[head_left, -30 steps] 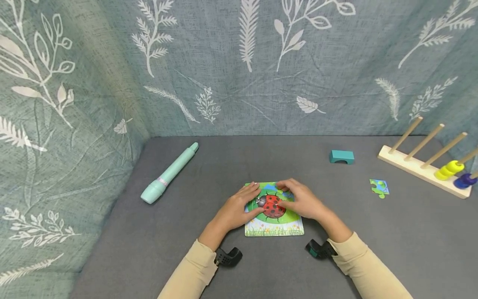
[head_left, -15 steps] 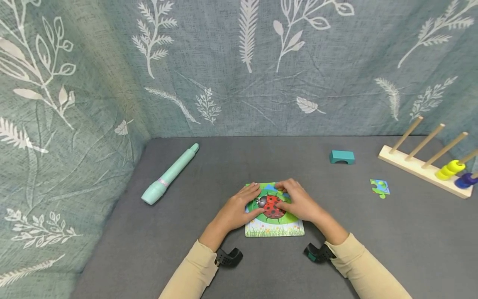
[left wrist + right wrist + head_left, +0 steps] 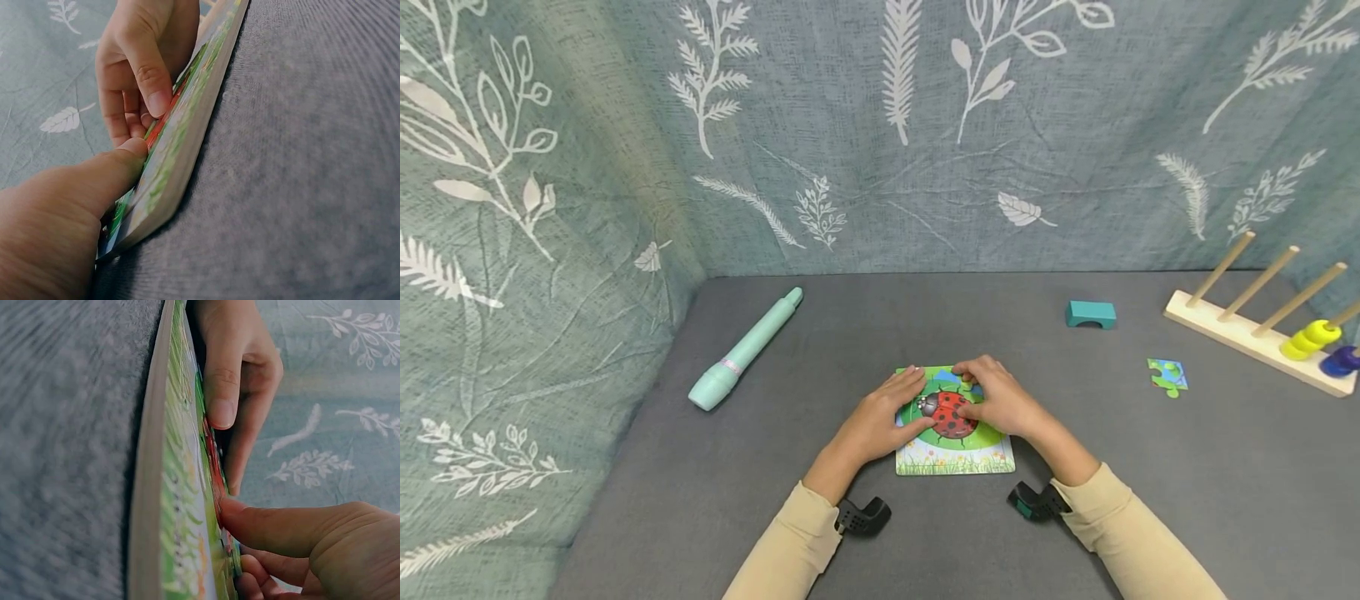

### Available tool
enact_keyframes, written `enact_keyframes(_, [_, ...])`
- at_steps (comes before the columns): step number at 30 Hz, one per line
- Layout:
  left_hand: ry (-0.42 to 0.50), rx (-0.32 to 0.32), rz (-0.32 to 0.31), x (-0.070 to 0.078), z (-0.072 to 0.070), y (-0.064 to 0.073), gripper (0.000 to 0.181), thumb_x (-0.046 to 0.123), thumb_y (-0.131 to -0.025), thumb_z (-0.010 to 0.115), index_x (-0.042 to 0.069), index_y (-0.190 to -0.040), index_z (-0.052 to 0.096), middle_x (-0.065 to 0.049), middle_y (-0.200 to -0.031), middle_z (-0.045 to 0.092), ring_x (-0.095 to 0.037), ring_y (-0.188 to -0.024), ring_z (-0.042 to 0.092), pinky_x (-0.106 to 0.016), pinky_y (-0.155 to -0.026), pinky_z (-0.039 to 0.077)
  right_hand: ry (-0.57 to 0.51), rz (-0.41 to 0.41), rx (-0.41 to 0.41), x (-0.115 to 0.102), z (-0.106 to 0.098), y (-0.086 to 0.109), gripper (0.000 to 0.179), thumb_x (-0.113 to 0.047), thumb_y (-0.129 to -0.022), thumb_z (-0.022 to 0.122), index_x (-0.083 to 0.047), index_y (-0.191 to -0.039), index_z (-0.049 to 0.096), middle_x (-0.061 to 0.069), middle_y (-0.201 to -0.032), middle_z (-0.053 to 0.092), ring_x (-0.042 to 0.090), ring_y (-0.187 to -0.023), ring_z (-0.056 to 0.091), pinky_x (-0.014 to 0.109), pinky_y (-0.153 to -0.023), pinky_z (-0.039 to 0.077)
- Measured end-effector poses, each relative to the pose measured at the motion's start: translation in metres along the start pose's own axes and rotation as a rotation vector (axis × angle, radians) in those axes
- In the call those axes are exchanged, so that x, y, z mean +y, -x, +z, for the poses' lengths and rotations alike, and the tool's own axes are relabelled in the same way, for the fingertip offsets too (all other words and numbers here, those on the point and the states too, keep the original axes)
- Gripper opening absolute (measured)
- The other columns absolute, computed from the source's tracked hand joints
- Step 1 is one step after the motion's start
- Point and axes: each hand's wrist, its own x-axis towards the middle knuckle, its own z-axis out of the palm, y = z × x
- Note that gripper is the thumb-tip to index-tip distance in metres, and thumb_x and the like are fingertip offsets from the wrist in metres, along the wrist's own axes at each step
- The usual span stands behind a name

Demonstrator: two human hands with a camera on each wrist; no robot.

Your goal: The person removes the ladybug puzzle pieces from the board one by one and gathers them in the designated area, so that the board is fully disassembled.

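A square ladybug jigsaw puzzle (image 3: 955, 462) with a grassy lower border lies flat on the dark table. My left hand (image 3: 876, 423) rests on its left side, fingers extended and thumb by the ladybug's head. Over the upper right part, my right hand (image 3: 1006, 404) has its thumb on the ladybug's red back and its other fingers curled. It pinches a green-edged puzzle piece (image 3: 236, 557), seen at the fingers in the right wrist view. The hand hides most of this piece. Another loose blue and green puzzle piece (image 3: 1168, 377) lies to the right.
A mint-green toy microphone-like stick (image 3: 741, 354) lies at the left. Toward the back right sits a teal arch block (image 3: 1091, 314). A wooden peg stand (image 3: 1232, 333) with yellow and dark blue beads stands at the right edge. Behind the table hangs a patterned curtain (image 3: 850, 167).
My right fingers have curled in slightly and shifted left over the puzzle's top edge, showing a yellow-green patch beneath them. My left hand keeps its place on the puzzle.
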Motion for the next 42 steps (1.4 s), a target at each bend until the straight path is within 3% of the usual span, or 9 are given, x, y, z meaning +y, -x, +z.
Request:
enact_keyframes(9, [-0.002,0.006,0.010,0.0014,-0.0015,0.0001,0.064,0.035,-0.088,0.067,0.005,-0.141,0.045,-0.012,-0.147,0.042,-0.025,-0.140,0.034,-0.041,-0.116,0.032,-0.056,0.030,0.013,-0.0041,0.0005,-0.0008,0.052,-0.006,-0.080,0.074,0.002,-0.127,0.051,0.018,-0.119,0.047,0.032,-0.108,0.050,0.049,-0.093,0.046])
enact_keyframes(15, [0.000,0.001,0.016,0.0003,-0.0013,0.0003,0.065,0.034,-0.088,0.067,0.004,-0.142,0.044,-0.012,-0.149,0.039,-0.025,-0.140,0.034,-0.043,-0.116,0.032,-0.061,0.013,0.018,-0.0017,0.0004,-0.0013,0.049,-0.006,-0.081,0.074,0.000,-0.124,0.051,0.017,-0.116,0.052,0.033,-0.108,0.050,0.050,-0.093,0.045])
enact_keyframes(26, [0.004,-0.012,0.011,-0.0011,-0.0022,0.0002,0.066,0.035,-0.089,0.066,0.004,-0.143,0.043,-0.012,-0.150,0.038,-0.025,-0.140,0.033,-0.042,-0.117,0.030,-0.008,-0.120,0.165,0.0014,0.0046,-0.0001,0.040,-0.004,-0.079,0.075,-0.001,-0.115,0.059,0.013,-0.108,0.055,0.026,-0.094,0.057,0.042,-0.079,0.052])
enact_keyframes(42, [0.003,-0.006,0.010,-0.0003,-0.0028,0.0010,0.066,0.035,-0.089,0.066,0.005,-0.142,0.043,-0.012,-0.150,0.038,-0.026,-0.140,0.033,-0.043,-0.116,0.032,0.054,-0.151,0.141,0.0018,0.0023,0.0003,0.037,-0.009,-0.084,0.071,-0.002,-0.120,0.061,0.012,-0.114,0.059,0.026,-0.099,0.058,0.042,-0.082,0.053])
